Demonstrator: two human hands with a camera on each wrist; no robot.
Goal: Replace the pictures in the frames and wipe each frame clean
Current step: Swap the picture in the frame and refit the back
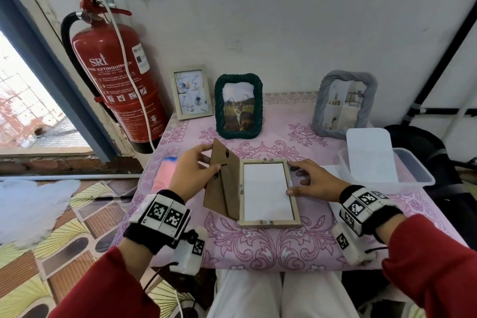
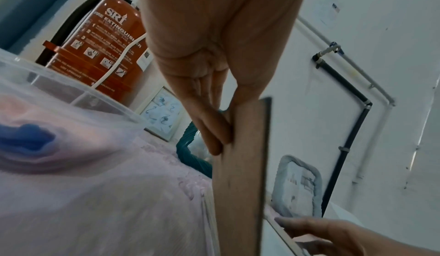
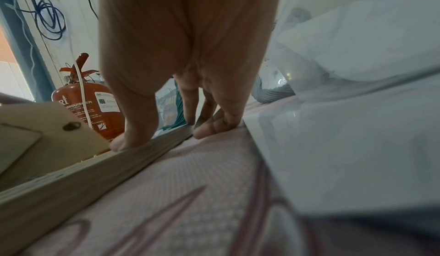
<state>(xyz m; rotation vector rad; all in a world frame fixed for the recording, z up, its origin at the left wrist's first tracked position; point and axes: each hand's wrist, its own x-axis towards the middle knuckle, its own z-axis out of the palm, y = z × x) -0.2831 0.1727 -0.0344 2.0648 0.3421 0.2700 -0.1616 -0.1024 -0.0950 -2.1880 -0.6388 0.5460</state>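
Observation:
A light wooden frame (image 1: 271,223) lies face down in the middle of the pink tablecloth, and a white picture back (image 1: 265,191) shows inside it. My left hand (image 1: 204,162) pinches the brown backing board (image 1: 223,183) and holds it tilted up along the frame's left side. The left wrist view shows the fingers (image 2: 214,137) and thumb gripping the backing board (image 2: 240,184) at its edge. My right hand (image 1: 296,178) rests with straight fingers on the frame's right rail. In the right wrist view its thumb presses on the frame (image 3: 95,173).
Three frames stand at the back: a white one (image 1: 191,91), a green one with a cat (image 1: 238,106) and a grey one (image 1: 343,103). A clear plastic container (image 1: 415,173) sits at the right, a pink cloth (image 1: 165,173) at the left. A fire extinguisher (image 1: 116,72) hangs by the wall.

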